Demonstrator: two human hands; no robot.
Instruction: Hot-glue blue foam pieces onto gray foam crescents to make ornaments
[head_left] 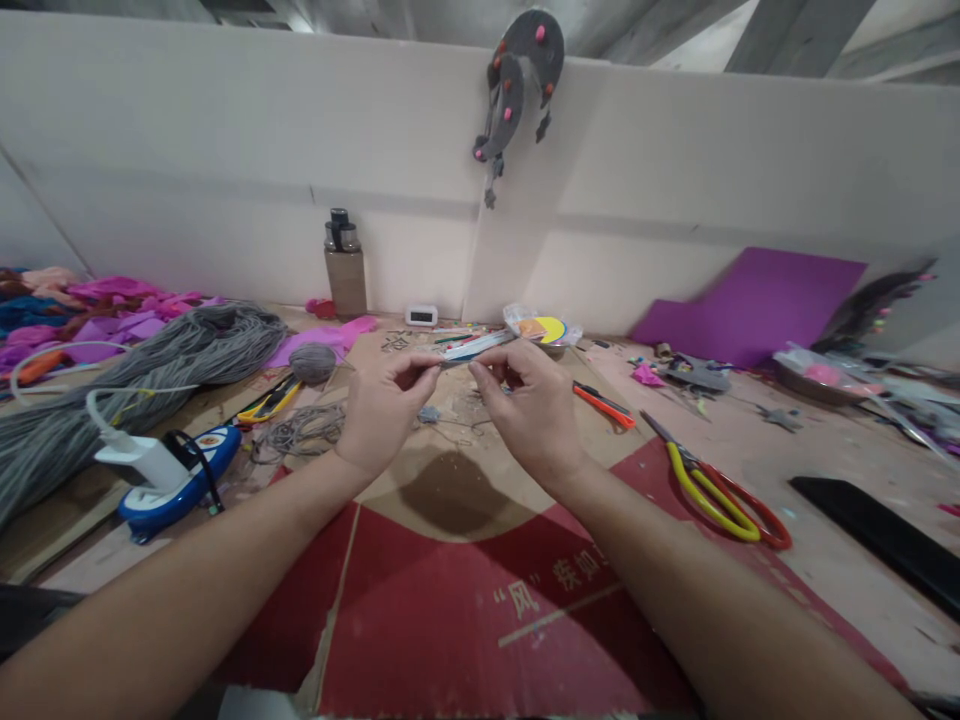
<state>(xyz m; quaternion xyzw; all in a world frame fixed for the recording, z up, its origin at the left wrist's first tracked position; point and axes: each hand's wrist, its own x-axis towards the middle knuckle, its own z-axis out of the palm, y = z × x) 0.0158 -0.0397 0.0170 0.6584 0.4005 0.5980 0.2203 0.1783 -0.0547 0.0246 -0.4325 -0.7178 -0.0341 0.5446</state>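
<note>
Above the cardboard sheet (450, 630), my left hand (384, 405) and my right hand (529, 410) are raised close together, fingertips facing. Each one pinches with thumb and forefinger. A thin dark line shows in the narrow gap between the fingertips, too small to name. Just behind them a white and blue strip (480, 345) is partly covered by my right fingers; I cannot tell whether it is touched. Beside my left hand lie loose grey yarn (300, 430) and a small grey yarn ball (313, 362). An orange utility knife (604, 405) rests right of my right hand.
Scissors (712, 490) and a black bar (877, 535) lie at right. A blue power strip (180, 480) with a plugged charger, a yellow cutter (270, 400) and a grey yarn skein (195, 360) are at left. A bottle (345, 270) stands against the wall; moon-shaped ornaments (517, 90) hang above.
</note>
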